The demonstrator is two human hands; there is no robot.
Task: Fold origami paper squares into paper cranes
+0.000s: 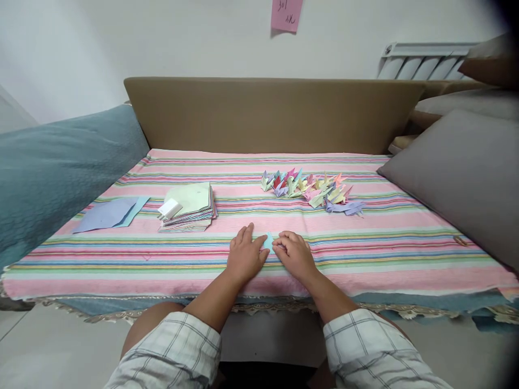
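Observation:
A small piece of folded light-blue paper [268,242] lies on the striped cloth between my two hands. My left hand [246,252] rests palm down at its left, fingers stretched out on the cloth, with the thumb and forefinger reaching the paper's left edge. At the right edge, the fingers of my right hand [295,256] are curled in, thumb and fingertips pinched against the paper. Farther back stands a cluster of folded paper cranes [308,189] in several colours. To the left sits a stack of square paper sheets [190,202] with a small white block [169,208] on top.
Two loose sheets, one lilac [106,214] and one blue [137,207], overlap at the far left. The striped cloth [121,259] covers a sofa seat. A brown board [275,116] rises behind, a grey cushion [458,173] at right. A small brown object [460,241] lies near it.

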